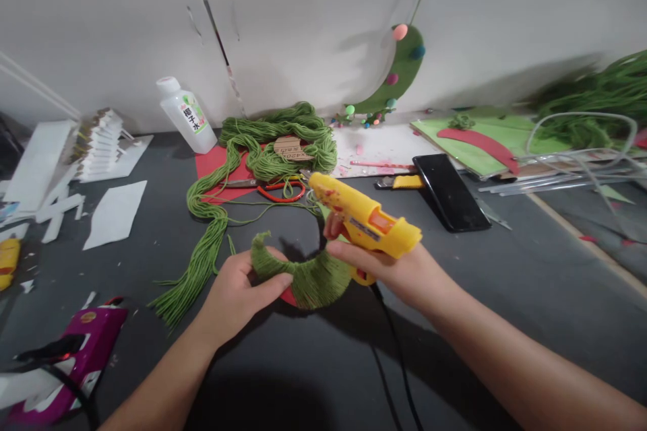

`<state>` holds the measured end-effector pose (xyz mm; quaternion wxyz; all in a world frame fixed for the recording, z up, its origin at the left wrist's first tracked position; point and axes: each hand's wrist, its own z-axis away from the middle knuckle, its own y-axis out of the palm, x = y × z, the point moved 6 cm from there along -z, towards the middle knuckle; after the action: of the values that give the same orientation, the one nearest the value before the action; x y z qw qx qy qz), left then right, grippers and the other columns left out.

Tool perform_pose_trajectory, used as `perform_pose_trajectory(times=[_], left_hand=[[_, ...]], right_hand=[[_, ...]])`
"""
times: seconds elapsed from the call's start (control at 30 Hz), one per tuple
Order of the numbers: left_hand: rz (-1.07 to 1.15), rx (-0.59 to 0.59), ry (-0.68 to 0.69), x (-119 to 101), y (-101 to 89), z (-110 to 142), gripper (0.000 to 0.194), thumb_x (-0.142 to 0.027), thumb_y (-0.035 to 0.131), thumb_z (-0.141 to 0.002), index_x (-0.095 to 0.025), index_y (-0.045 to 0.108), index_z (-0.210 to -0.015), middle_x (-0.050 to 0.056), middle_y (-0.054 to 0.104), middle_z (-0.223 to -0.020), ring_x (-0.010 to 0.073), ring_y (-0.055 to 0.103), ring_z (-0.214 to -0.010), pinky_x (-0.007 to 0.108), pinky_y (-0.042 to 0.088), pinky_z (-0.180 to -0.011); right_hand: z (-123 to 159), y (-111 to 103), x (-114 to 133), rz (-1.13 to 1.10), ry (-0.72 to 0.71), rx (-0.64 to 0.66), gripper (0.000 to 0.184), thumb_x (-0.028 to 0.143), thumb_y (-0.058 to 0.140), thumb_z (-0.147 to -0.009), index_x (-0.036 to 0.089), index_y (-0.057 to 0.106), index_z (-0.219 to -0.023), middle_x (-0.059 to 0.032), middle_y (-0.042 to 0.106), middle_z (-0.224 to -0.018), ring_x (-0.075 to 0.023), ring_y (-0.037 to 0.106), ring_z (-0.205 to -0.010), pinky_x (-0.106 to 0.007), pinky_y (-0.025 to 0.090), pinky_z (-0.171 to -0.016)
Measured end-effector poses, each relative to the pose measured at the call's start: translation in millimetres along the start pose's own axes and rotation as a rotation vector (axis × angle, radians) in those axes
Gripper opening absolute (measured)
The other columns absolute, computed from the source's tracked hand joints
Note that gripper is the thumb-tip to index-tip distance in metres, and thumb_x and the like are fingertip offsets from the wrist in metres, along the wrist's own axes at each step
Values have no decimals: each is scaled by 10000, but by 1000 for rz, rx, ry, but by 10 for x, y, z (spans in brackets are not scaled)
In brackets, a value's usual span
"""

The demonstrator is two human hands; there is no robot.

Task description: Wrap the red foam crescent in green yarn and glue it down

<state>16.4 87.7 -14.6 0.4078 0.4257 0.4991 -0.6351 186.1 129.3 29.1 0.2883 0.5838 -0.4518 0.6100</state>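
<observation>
My left hand (247,289) pinches a crescent shape wrapped in green yarn (321,281) by its left part, thumb on top. A bit of red backing peeks out below the thumb. In my right hand (399,273) is a yellow hot glue gun (366,215), its nozzle pointing up and to the left. The right thumb and fingertips are close to the crescent's right end; whether they touch it I cannot tell. Behind the hands lies a loose skein of green yarn (278,138) with a cardboard label, and red-handled scissors (280,192) rest in front of it.
A white-capped bottle (187,114) stands by the wall. Right of the glue gun lie a black phone (451,192) and a yellow utility knife (404,182). A green felt crescent with pompoms (399,77) hangs at the back. A purple power strip (75,357) sits front left. The gun's black cord (397,343) trails toward me.
</observation>
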Motion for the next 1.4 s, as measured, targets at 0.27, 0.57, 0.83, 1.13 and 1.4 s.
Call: perform_pose_trajectory(times=[0.27, 0.57, 0.83, 1.13, 1.4], left_hand=[[95, 1, -101, 133, 12, -45, 171, -317, 667, -740, -165, 629, -809, -13, 607, -737, 145, 547, -726, 240, 434, -708], [232, -74, -254, 212, 38, -69, 225, -339, 674, -711, -171, 619, -850, -32, 599, -638, 117, 533, -579, 215, 432, -565], [138, -161, -288, 260, 8, -64, 216, -357, 653, -693, -163, 582, -630, -49, 515, -536, 105, 454, -520, 201, 362, -496], [43, -169, -185, 144, -56, -79, 221, -331, 603, -714, -176, 538, -571, -48, 485, -547, 119, 439, -537, 220, 337, -548], [33, -12, -104, -219, 15, 14, 230, -380, 685, -671, -157, 644, -632, -24, 551, -580, 132, 472, -563, 229, 366, -560]], right_hand=[[192, 78, -184, 154, -59, 74, 88, 217, 607, -773, 205, 578, -855, -14, 613, -829, -158, 594, -738, -294, 493, -703], [186, 206, -291, 314, -104, 27, 111, 214, 546, -759, 182, 552, -865, -46, 562, -846, -181, 531, -784, -337, 462, -719], [226, 298, -258, 377, -185, 41, 110, 175, 524, -766, 182, 548, -874, -43, 571, -815, -177, 505, -757, -312, 443, -687], [170, 51, -311, 259, -57, 3, 142, 180, 495, -784, 188, 528, -922, -36, 617, -885, -154, 590, -788, -295, 477, -737], [69, -86, -225, 504, -138, 122, 213, 136, 620, -614, 193, 511, -787, -8, 580, -821, -203, 561, -862, -412, 328, -976]])
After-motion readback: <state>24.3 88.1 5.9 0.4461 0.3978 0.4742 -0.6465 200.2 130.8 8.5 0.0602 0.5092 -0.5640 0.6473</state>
